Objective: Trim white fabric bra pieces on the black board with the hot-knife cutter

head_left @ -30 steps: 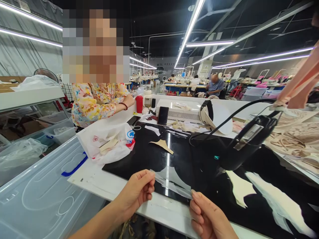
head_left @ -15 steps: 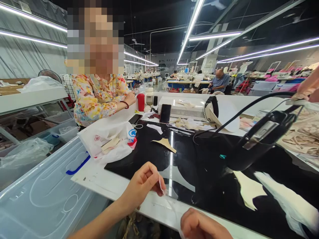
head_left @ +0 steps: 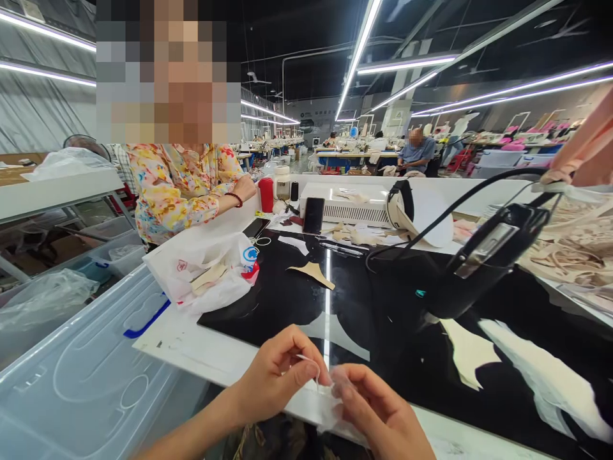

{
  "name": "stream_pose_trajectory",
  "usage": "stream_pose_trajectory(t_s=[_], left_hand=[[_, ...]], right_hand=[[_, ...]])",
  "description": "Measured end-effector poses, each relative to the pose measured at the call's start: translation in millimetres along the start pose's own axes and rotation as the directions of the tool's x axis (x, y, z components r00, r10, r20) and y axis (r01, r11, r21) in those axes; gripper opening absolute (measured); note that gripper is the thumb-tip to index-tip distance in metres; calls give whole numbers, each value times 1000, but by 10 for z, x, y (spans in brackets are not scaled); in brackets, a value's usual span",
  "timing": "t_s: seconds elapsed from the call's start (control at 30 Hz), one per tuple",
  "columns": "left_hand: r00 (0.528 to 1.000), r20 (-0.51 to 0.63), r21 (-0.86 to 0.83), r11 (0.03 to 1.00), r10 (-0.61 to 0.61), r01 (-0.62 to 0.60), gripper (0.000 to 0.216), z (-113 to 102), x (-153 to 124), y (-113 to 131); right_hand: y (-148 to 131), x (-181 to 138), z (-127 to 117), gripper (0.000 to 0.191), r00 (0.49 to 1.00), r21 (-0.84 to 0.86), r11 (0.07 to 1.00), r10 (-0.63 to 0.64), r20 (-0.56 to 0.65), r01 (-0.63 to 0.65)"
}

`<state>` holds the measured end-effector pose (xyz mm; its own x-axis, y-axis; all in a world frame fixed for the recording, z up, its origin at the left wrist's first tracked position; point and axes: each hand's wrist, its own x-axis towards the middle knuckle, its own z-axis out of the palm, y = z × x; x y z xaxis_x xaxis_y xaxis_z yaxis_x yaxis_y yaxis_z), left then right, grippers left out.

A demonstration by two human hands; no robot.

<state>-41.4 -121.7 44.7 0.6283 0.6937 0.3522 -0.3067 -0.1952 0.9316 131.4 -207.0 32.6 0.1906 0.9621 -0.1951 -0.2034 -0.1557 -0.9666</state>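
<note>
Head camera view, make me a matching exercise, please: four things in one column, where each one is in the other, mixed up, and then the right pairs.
Things
1. Thin clear film
2. Upright phone
3. White plastic bag
4. Red container

Places
A. In front of the vented white box
B. Near the co-worker's hand
C. Held by the left hand and right hand
D. At the left edge of the black board

Pairs: 1-C, 2-A, 3-D, 4-B

The left hand [head_left: 287, 370] and right hand [head_left: 376, 406] partly hide the film [head_left: 329, 410] (its outline blurs). The picture's right edge cuts off the pink cloth [head_left: 584, 144]; the far wall's lettering [head_left: 332, 115] is unreadably small.
</note>
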Motion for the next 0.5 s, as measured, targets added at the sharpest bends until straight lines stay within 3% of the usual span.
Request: stream_pose_trajectory(t_s=[0.13,0.33,0.4,0.5], left_hand=[[999,29,107,994,-35,32,32,-30,-49,30],[966,-209,259,944,-154,207,36,-102,-27,141],[967,-192,286,933,-169,220,33,-90,-26,186],[977,-74,341,916,-199,212,29,3,-33,260]], right_hand=[[-37,17,8,41,996,11,996,-83,-41,83],[-177,-16,-29,44,988,-110,983,-144,57,150],[-202,-24,-23,45,985,-139,978,-138,104,152],[-225,-30,-7,43,981,-172,973,-128,145,152]])
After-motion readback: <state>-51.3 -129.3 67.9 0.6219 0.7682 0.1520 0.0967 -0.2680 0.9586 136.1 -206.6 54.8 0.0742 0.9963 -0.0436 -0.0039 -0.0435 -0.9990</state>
